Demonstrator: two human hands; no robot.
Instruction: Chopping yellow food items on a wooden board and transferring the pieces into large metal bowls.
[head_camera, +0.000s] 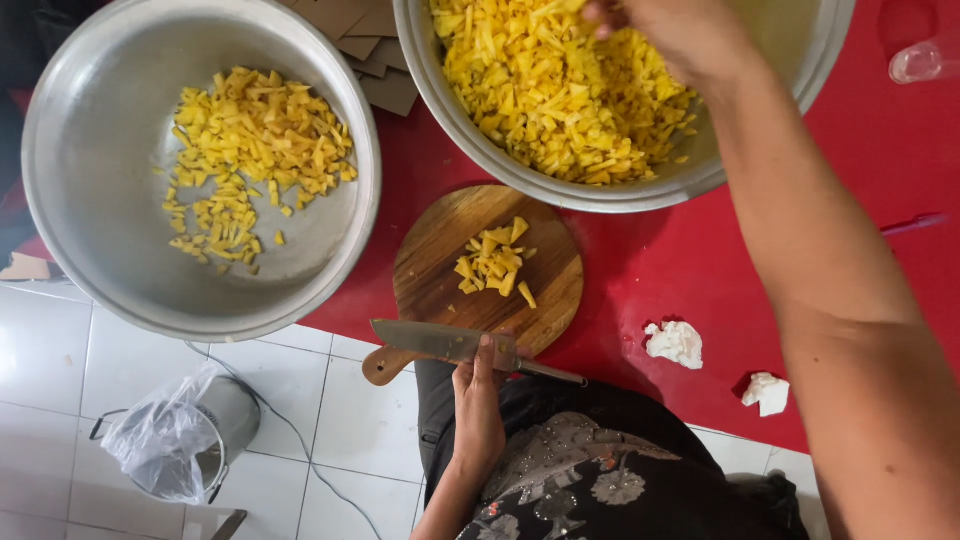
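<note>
Left hand (478, 405): palm up, fingers curled around knife (450, 343) near handle, blade flat across near edge of round cutting board (430, 280).
Right hand (672, 30): arm stretched far, fingers dipped into yellow pieces (540, 90) in far bowl (560, 185); grip cannot tell.

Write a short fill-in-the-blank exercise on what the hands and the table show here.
1. The left hand grips a ___ at the near edge of the round wooden board.
2. The right hand is over the fuller metal bowl of chopped ___ pieces.
3. The tabletop is ___.
4. Two crumpled ___ wads lie on the tabletop, right of the board.

Missing words: knife; yellow; red; white
</note>
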